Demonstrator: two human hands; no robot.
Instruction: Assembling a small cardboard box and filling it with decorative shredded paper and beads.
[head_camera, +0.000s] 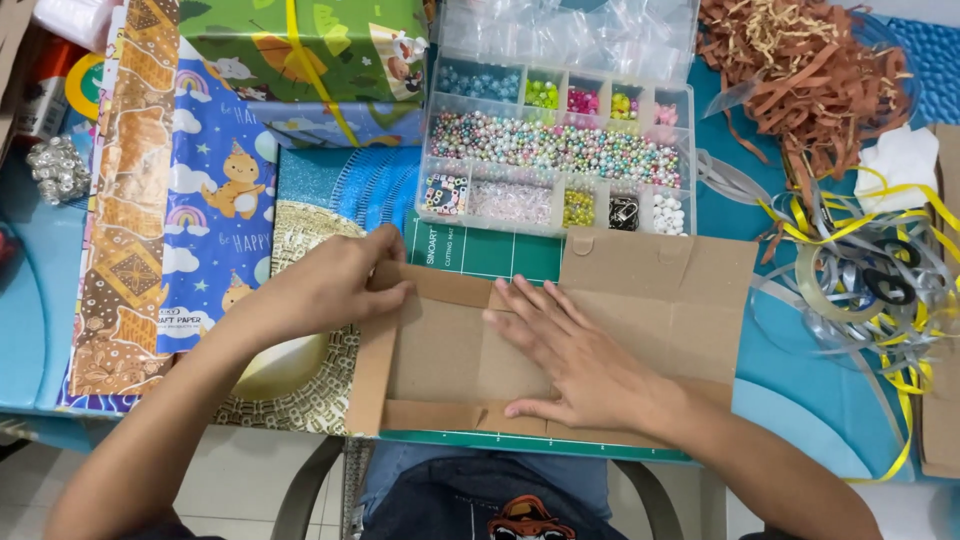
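my left hand (330, 290) pinching the side flap of the flat cardboard box (560, 340) on the green cutting mat (480, 252) | my right hand (570, 365) spread flat, pressing its base panel | risk: crooked crease if my palm slips; bead organizer (556, 150) close behind could get bumped

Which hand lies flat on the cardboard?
The right hand, fingers spread flat on the cardboard box; the left hand instead curls over its left flap edge.
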